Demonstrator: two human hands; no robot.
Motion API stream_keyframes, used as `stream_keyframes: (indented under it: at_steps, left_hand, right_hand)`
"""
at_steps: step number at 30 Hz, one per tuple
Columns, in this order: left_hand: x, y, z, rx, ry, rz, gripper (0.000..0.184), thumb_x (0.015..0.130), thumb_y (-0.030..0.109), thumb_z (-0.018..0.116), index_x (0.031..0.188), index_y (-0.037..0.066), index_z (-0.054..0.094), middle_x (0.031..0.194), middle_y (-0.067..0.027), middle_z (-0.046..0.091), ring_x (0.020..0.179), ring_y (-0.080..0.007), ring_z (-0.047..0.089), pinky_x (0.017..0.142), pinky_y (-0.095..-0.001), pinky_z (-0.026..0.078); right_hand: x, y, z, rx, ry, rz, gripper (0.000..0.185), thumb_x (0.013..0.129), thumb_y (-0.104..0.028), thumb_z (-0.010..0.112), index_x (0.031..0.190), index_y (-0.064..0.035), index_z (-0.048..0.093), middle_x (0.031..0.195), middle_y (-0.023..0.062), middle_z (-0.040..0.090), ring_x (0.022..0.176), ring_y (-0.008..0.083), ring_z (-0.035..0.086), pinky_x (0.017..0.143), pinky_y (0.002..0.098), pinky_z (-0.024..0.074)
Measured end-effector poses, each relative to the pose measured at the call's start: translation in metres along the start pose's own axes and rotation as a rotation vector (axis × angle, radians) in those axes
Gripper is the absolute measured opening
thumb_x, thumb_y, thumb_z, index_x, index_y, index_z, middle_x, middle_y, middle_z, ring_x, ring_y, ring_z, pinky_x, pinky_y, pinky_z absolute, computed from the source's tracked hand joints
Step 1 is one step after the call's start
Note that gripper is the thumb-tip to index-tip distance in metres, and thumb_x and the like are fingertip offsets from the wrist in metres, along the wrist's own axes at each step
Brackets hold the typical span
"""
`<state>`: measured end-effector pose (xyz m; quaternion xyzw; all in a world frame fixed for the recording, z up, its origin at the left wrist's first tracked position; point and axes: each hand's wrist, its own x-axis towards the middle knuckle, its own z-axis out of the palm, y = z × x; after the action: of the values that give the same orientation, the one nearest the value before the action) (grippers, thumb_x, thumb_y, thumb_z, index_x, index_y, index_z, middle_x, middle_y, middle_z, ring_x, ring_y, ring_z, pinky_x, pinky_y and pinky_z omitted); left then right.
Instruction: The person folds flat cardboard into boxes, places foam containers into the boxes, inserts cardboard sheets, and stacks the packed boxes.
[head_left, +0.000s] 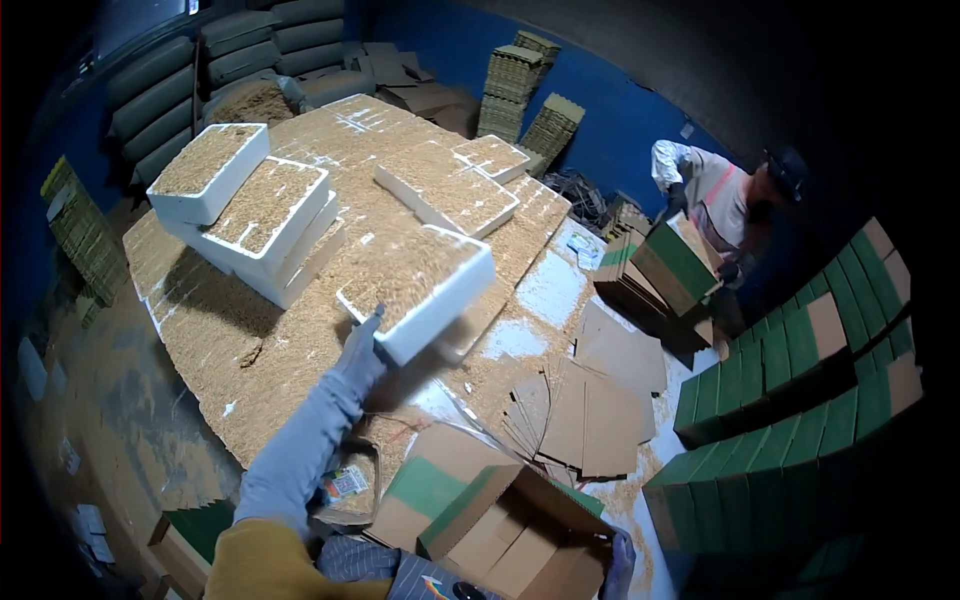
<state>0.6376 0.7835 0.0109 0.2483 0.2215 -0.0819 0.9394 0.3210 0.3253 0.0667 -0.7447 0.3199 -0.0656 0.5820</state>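
Observation:
My left hand (pixel 366 350), gloved, grips the near left corner of a white foam box (pixel 440 300) full of shavings. The box is tilted over the shavings-covered boxes and looks slightly blurred. At the bottom, my right hand (pixel 620 565), in a dark glove, holds the right edge of an open cardboard box (pixel 520 545) with green on its side. The cardboard box shows its bare brown inside. Stacked white foam boxes (pixel 265 215) with shavings stand at the left, and another foam box (pixel 445 190) lies behind the held one.
Flat cardboard sheets (pixel 600 400) lie right of centre. Green and brown boxes (pixel 770 440) are stacked at the right. A co-worker (pixel 725 200) handles green cardboard (pixel 675 265) at the back right. Sacks (pixel 150 100) and egg-tray stacks (pixel 505 90) stand behind.

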Motion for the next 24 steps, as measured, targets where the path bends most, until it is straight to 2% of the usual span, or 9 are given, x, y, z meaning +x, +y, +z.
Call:
stream_keyframes:
  at_steps: [3,7,8,10,11,14,19,21,24]
  left_hand:
    - [-0.105,-0.015,0.062,0.338,-0.169,-0.123,0.05,0.095,0.026,0.064,0.134,0.002,0.044,0.122,-0.0154,0.062,0.11,-0.0276,0.064,0.092,-0.0434,0.055]
    - [-0.176,-0.075,0.099,0.528,-0.532,-0.174,0.062,0.095,0.021,0.064,0.146,0.007,0.031,0.137,-0.0157,0.048,0.124,-0.025,0.054,0.101,-0.0392,0.05]
    - [-0.197,-0.09,0.107,0.664,-0.63,-0.104,0.073,0.094,0.028,0.065,0.148,0.004,0.022,0.141,-0.02,0.042,0.129,-0.0286,0.047,0.107,-0.0394,0.041]
    - [-0.22,-0.123,0.12,0.634,-0.651,-0.32,0.097,0.09,0.038,0.069,0.151,0.001,0.004,0.15,-0.026,0.028,0.138,-0.0334,0.033,0.117,-0.0413,0.026]
    - [-0.236,-0.131,0.127,0.845,-0.735,-0.123,0.09,0.094,0.028,0.066,0.155,0.009,0.003,0.147,-0.0186,0.036,0.136,-0.0239,0.039,0.111,-0.0352,0.037]
    - [-0.25,-0.148,0.109,0.823,-0.644,-0.368,0.093,0.093,0.025,0.066,0.155,0.009,-0.001,0.149,-0.0199,0.035,0.133,-0.0268,0.043,0.112,-0.0391,0.035]
    - [-0.284,-0.101,0.072,0.982,-0.551,-0.446,0.096,0.089,0.017,0.066,0.154,0.009,-0.005,0.149,-0.0242,0.031,0.136,-0.0303,0.041,0.112,-0.0423,0.037]
    - [-0.284,-0.09,0.049,1.108,-0.625,-0.388,0.098,0.089,0.016,0.067,0.154,0.009,-0.006,0.149,-0.0223,0.033,0.134,-0.0269,0.043,0.109,-0.0391,0.041]
    - [-0.289,-0.103,0.035,1.324,-0.616,-0.223,0.104,0.088,0.021,0.069,0.154,0.005,-0.009,0.158,-0.0204,0.012,0.142,-0.0259,0.027,0.115,-0.0379,0.03]
  right_hand:
    - [0.021,0.017,-0.015,0.158,-0.08,0.083,0.04,0.099,-0.041,0.05,0.095,-0.0028,0.063,0.086,0.0038,0.063,0.076,0.0126,0.058,0.069,0.028,0.0482]
    - [0.067,0.003,-0.016,-0.016,-0.255,0.031,0.04,0.102,-0.036,0.046,0.101,-0.0007,0.064,0.09,0.0065,0.066,0.081,0.0144,0.062,0.073,0.0294,0.0509]
    - [0.075,-0.003,-0.014,-0.031,-0.287,0.01,0.04,0.102,-0.036,0.046,0.102,-0.0005,0.065,0.091,0.0066,0.066,0.081,0.0145,0.063,0.073,0.0294,0.051]
    - [0.084,-0.012,-0.013,-0.044,-0.335,-0.035,0.039,0.102,-0.035,0.046,0.103,-0.0002,0.065,0.092,0.0069,0.067,0.083,0.0149,0.063,0.074,0.0295,0.0512]
    - [0.086,-0.014,-0.014,-0.05,-0.355,-0.064,0.039,0.102,-0.034,0.046,0.104,-0.0001,0.065,0.093,0.007,0.067,0.083,0.015,0.063,0.075,0.0295,0.0512]
    - [0.081,-0.017,-0.013,-0.079,-0.413,-0.202,0.038,0.102,-0.033,0.046,0.106,0.0004,0.065,0.095,0.0073,0.067,0.085,0.0155,0.063,0.076,0.0297,0.0514]
    - [0.063,-0.003,-0.011,-0.207,-0.476,-0.608,0.037,0.102,-0.03,0.046,0.109,0.0012,0.065,0.098,0.0079,0.068,0.089,0.0163,0.064,0.078,0.0299,0.0518]
    - [0.077,0.029,-0.006,-0.304,-0.448,-0.509,0.036,0.102,-0.026,0.047,0.117,0.0029,0.064,0.105,0.009,0.069,0.096,0.0172,0.064,0.084,0.0294,0.0512]
    - [0.062,0.017,0.006,-0.287,-0.454,-0.443,0.026,0.099,-0.019,0.05,0.107,0.0016,0.064,0.101,0.0186,0.068,0.093,0.0266,0.065,0.081,0.0337,0.051]
